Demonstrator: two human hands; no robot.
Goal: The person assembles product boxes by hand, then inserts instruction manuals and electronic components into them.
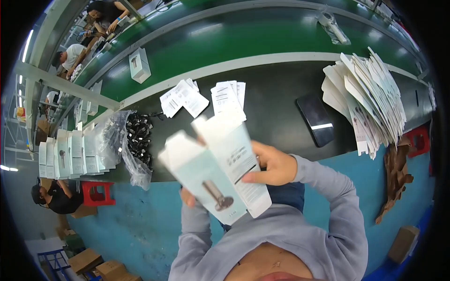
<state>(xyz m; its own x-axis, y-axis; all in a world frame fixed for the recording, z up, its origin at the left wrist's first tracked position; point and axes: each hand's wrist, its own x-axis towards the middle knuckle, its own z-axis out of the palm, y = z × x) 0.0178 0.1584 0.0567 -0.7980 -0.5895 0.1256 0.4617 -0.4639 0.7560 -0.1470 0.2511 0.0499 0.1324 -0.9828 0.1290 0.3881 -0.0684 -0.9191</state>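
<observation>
A pale blue-and-white folding carton (213, 171), printed with a picture of a metallic device, is held tilted in front of my body. Its end flaps stand loose at the top, and its two printed faces meet at a crease. My right hand (277, 165) grips the right-hand panel, with the thumb lying across the printed face. On the opposite side, my left hand (188, 197) is mostly hidden behind the carton; only a bit of it shows at the lower left edge. Beyond the carton, two groups of white leaflets (228, 99) lie on the dark bench.
A fanned stack of flat cartons (370, 100) fills the bench's right side, near a black phone (315, 120). At left are black cables (139, 136), a clear plastic bag (112, 136) and a row of cartons (75, 152). A boxed carton (139, 65) sits on the green conveyor (234, 44). Co-workers are at left.
</observation>
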